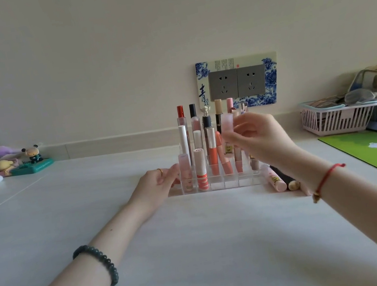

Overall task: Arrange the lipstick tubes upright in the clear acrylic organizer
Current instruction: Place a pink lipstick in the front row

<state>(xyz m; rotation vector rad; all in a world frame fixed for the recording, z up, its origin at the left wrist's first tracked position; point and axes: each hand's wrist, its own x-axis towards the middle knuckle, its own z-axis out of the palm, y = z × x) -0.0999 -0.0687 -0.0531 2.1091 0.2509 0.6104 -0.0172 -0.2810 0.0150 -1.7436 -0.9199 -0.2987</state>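
Bare bench (pixel 200 252) lay nearest. Left grip (pixel 161 180) was curled against the organizer's (pixel 218 183) left end, touching it, fingers loosely bent. Right grip (pixel 256 139) was closed on a pale pink tube (pixel 228 123), held upright above the rows. Below and right of that grip, two tubes (pixel 278 179) lay flat.

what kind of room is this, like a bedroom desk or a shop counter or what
Most likely a desk or dressing table at home, against a wall. Pointers: the clear acrylic organizer filled with lipstick tubes, small cartoon figurines at the far left, and a pink basket of personal items beside a decorated wall socket.
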